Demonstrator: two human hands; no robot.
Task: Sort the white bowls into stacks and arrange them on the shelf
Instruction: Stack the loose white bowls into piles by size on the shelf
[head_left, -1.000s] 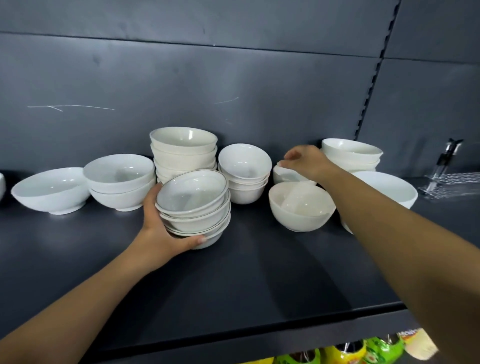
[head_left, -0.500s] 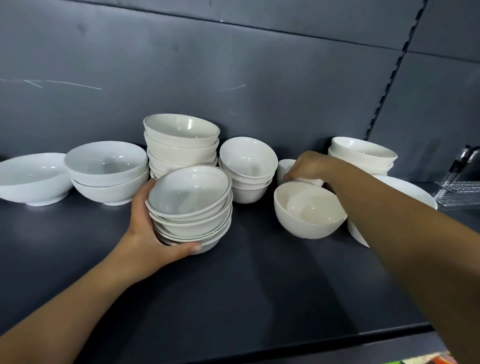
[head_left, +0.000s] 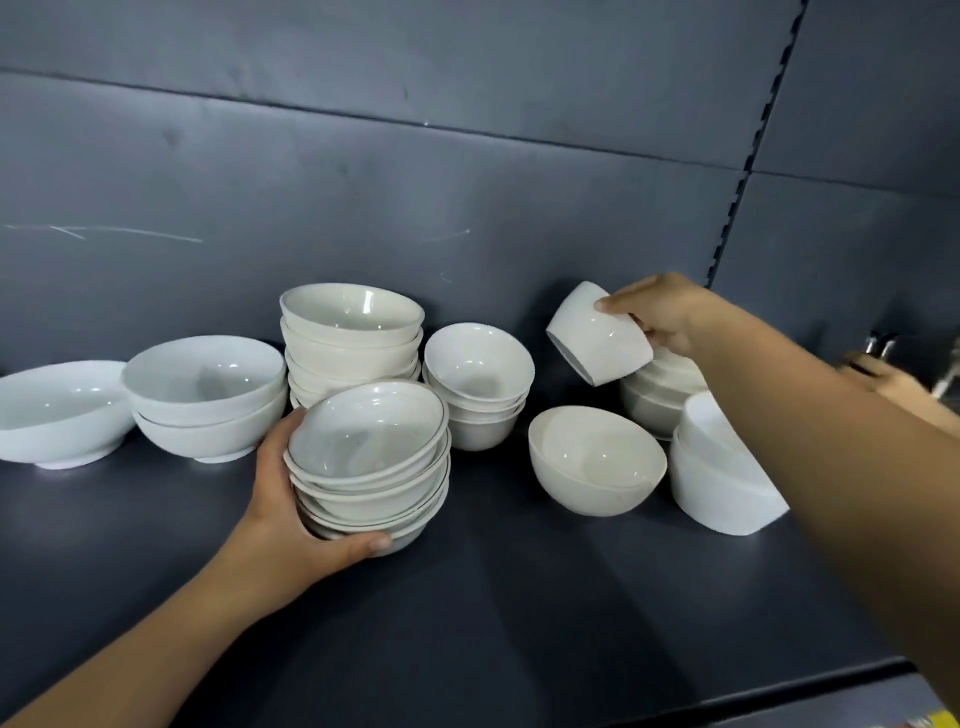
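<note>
While left hand (head_left: 291, 499) grips stack (head_left: 369, 462), right hand (head_left: 660, 317) holds small bowl (head_left: 597, 338) aloft

Glossy white ceramic bowls (head_left: 366, 441) with bright highlights, matt dark grey shelf (head_left: 519, 623), scuffed matt grey back panel (head_left: 363, 182)

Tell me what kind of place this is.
Probably a shop or stockroom. The dark shelf backs onto panels with a slotted upright, as retail shelving does, and it carries many white bowls in stacks, the front stack gripped by the left hand, a small bowl by the right hand.
</note>
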